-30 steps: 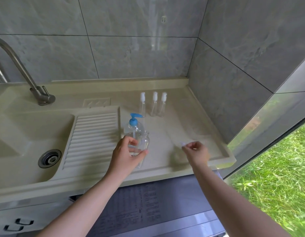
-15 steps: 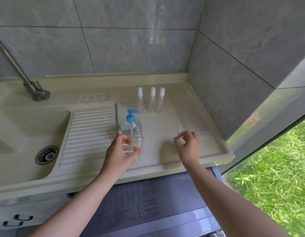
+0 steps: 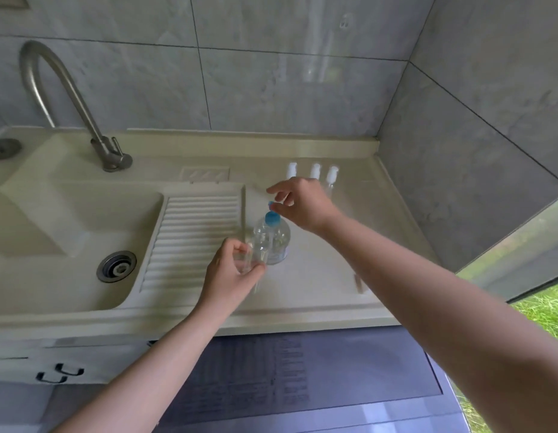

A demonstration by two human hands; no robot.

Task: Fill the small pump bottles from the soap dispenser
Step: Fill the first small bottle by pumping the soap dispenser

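Having left the near right part of the worktop (image 3: 318, 276) since the earlier frames, now hovering over the blue pump head (image 3: 272, 219) of the soap dispenser (image 3: 271, 242): the right hand (image 3: 302, 204), fingers loosely curled and narrow, apparently holding nothing, thumb and forefinger nearly closing around the blue nozzle tip. Probably getting ready to press the pump down.

Standing upright on the worktop just right of the ribbed draining board (image 3: 193, 242): the soap dispenser, clear, partly filled. Being gripped by the left hand (image 3: 230, 276), fingers curled around it: one small clear bottle (image 3: 255, 260), without its pump, touching the dispenser's near left side. Being held there, seemingly, to bring its open neck under the nozzle so the soap can be falling inside; exact alignment hard to tell because of blur.

Lying on the worktop near the right front edge: something small, thin and pale (image 3: 359, 282), possibly the removed pump of this bottle, too blurred for being sure.

Waiting at the back, partly hidden behind the right hand: three more small pump bottles (image 3: 332, 179) with white caps, upright in a row, well apart from the dispenser.

Further left: the sink basin (image 3: 52, 245) with its drain (image 3: 116, 266), and the curved metal tap (image 3: 83, 114).
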